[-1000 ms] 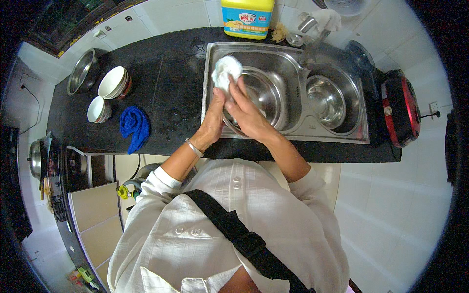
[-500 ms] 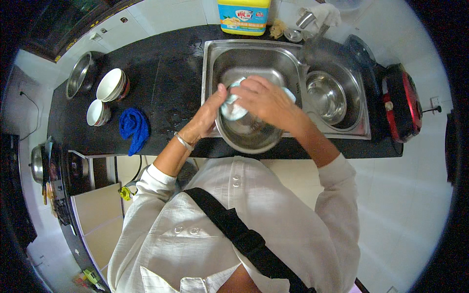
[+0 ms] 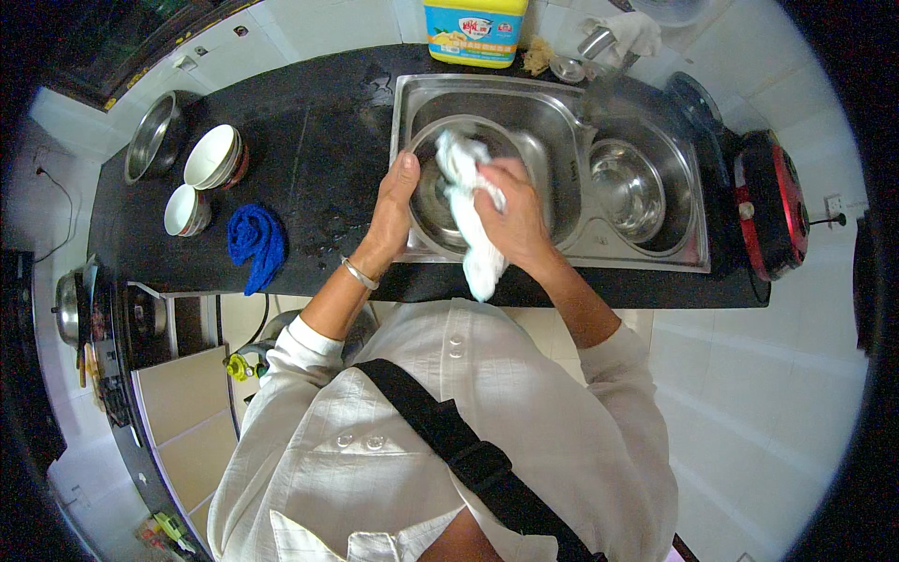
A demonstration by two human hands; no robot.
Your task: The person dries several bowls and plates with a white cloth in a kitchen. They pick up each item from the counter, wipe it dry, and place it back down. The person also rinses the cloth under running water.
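My left hand (image 3: 390, 204) grips the left rim of a round stainless steel basin (image 3: 430, 199), thumb up along the edge. The basin is held over the front left of the large sink bowl (image 3: 552, 155). In my right hand (image 3: 517, 214), somewhat blurred, is a white cloth (image 3: 480, 255) bunched against the basin's inside. One end of the cloth reaches toward the basin's far side; the other hangs down over the near rim. The fingers of my left hand under the basin are hidden.
A metal bowl (image 3: 626, 192) sits in the small right sink bowl. On the left counter are a blue cloth (image 3: 255, 245), stacked bowls (image 3: 211, 159), smaller bowls (image 3: 184, 212) and a steel basin (image 3: 154, 140). A yellow jug (image 3: 475, 36), faucet (image 3: 596, 43) and red-black appliance (image 3: 773, 206) stand around the sink.
The basin has moved away from my body, farther over the sink. My right hand has drawn the cloth nearer, and one end now hangs over the near rim.
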